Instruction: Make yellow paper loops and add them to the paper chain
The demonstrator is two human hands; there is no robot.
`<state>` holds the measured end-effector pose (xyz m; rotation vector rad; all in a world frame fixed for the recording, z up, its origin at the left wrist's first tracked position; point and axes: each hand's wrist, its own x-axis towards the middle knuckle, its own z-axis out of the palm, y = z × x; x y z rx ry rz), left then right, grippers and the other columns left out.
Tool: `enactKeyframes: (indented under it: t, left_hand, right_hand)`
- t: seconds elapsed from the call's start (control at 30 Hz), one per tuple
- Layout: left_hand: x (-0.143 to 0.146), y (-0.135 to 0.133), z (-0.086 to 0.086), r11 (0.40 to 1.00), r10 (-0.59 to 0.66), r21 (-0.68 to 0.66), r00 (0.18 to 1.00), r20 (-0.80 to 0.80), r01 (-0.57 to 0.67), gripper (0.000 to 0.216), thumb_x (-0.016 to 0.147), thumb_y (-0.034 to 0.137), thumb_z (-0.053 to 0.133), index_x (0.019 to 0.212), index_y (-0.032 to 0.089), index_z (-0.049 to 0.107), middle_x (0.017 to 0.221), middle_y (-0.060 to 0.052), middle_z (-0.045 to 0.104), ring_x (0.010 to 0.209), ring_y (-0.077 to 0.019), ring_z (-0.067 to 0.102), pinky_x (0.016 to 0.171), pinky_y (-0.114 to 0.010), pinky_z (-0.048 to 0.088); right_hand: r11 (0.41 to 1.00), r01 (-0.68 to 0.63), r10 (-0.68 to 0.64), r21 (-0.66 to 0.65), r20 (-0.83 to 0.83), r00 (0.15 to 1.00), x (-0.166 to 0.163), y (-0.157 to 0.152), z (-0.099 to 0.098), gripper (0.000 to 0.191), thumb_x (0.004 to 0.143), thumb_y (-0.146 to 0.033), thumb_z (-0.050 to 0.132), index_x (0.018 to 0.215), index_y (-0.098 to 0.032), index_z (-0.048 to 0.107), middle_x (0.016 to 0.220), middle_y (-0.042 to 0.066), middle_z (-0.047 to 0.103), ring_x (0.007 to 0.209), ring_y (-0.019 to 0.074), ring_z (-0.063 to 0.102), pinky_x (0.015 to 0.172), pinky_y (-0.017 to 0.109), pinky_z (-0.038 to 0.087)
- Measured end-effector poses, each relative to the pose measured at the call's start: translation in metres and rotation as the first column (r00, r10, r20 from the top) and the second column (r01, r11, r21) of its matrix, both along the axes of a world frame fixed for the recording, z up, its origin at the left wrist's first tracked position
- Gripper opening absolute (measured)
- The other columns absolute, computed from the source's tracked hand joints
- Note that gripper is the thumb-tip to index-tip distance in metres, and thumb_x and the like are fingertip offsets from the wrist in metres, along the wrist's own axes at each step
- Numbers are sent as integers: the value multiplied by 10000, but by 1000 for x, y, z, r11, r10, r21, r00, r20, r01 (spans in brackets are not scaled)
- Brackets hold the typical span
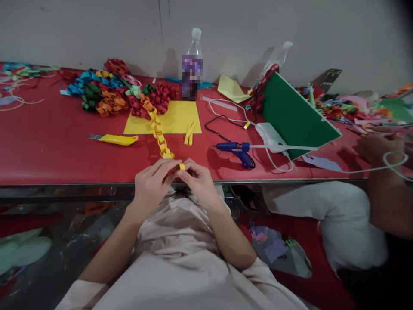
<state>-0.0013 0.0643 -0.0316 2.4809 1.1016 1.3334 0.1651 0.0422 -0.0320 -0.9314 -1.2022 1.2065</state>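
My left hand (151,181) and my right hand (198,181) meet at the near edge of the red table (48,150). Both pinch the near end of a folded yellow paper chain (159,137). The chain runs from my fingers away across the table, over a yellow paper sheet (180,116), and turns orange as it joins a pile of folded paper chains (112,92) in several colours. Two loose yellow strips (189,133) lie at the sheet's near edge.
A yellow utility knife (118,139) lies left of the chain. A blue glue gun (237,150), a white adapter (272,137) with cables, a tilted green board (297,118) and a plastic bottle (192,64) stand right and behind. Another person's hand (380,148) works at the far right.
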Motion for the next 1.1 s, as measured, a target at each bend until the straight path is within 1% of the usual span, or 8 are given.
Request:
enactKeyframes:
  t: [0.1,0.2,0.33,0.43,0.6,0.8,1.0,1.1]
  left_hand:
    - [0,-1,0,996,42,90,989,-141,-30,306,995,254,608,1298,274,653,1151,-52,774,959,-178,751,817,-266,521]
    - [-1,-2,0,988,71,151,977,-199,-41,267,990,218,616,1249,260,662,1124,-43,779,922,-178,752,784,-276,501]
    - [-1,-2,1,984,97,164,985,-140,-73,255,968,185,644,1215,245,664,1119,-43,778,932,-180,752,799,-280,505]
    - [0,-3,1,984,88,160,992,-89,-73,245,958,154,645,1190,231,667,1114,-47,778,956,-174,750,819,-270,515]
    - [2,-1,-1,987,53,156,996,-68,-42,233,959,140,642,1175,223,667,1104,-45,780,965,-159,749,830,-250,528]
    - [3,2,-5,996,52,78,999,2,-52,197,965,147,640,1148,213,675,1078,-54,770,973,-153,739,867,-243,544]
    - [3,0,-8,995,43,88,999,-5,-43,286,950,164,674,1231,221,666,1144,-63,767,1022,-157,738,909,-246,554]
    - [3,0,-8,995,35,91,999,19,-36,274,946,156,677,1209,229,682,1121,-57,773,1003,-153,742,897,-244,561]
  right_hand:
    - [995,84,-85,58,15,996,-1,1,-2,415,811,-507,804,667,-186,584,750,-23,504,720,126,468,678,268,376]
    - [993,86,-90,82,50,995,1,2,0,424,803,-488,816,642,-184,567,742,-21,493,703,124,447,654,270,352]
    - [1000,-8,9,-5,29,1000,2,2,5,347,802,-500,808,750,-188,664,835,5,574,783,144,531,740,284,419]
    - [999,1,-2,-42,-30,1000,-1,3,6,375,755,-524,837,759,-194,658,840,-1,577,784,142,532,744,282,426]
    - [996,82,-80,38,-59,995,-5,6,3,419,742,-473,866,641,-188,576,751,-24,514,704,121,465,667,270,372]
    - [999,12,-13,-30,-27,1000,-5,8,5,411,780,-544,810,729,-185,618,825,-6,563,772,133,514,730,277,404]
    - [993,116,-117,23,17,993,-9,11,-1,491,768,-559,817,635,-196,513,713,-38,470,667,115,406,634,274,327]
    - [994,104,-106,44,38,994,-9,11,1,476,783,-554,806,646,-197,524,727,-31,487,681,120,428,642,275,336]
